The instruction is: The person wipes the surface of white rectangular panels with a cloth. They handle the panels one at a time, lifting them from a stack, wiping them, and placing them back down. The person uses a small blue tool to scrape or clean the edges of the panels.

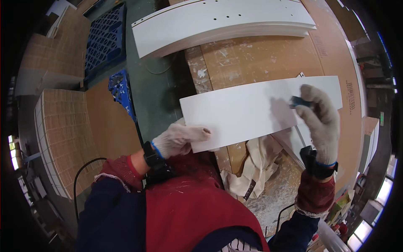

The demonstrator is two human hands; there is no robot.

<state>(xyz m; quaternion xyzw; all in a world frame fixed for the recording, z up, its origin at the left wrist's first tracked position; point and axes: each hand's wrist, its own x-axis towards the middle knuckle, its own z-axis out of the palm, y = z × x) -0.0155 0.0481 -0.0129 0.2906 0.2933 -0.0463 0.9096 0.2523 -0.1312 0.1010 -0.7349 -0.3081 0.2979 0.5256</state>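
A long white panel (247, 111) lies across the cardboard-covered bench in front of me. Its near left corner is gripped by my left hand (178, 137), in a whitish knit glove, with the thumb on top and the other fingers hidden beneath. Above the panel's right part, my gloved right hand (321, 119) pinches a small dark teal block (300, 102) between thumb and fingers. The block's shadow falls on the white surface, so it seems raised off the panel. What the block is I cannot make out.
A stack of white panels with drilled holes (222, 25) stands at the far side. Crumpled off-white cloth (258, 166) lies on the paint-spotted bench (277, 193) near me. To the left are a blue plastic pallet (105, 42) and stacked boards (63, 138). Cardboard (252, 59) covers the bench.
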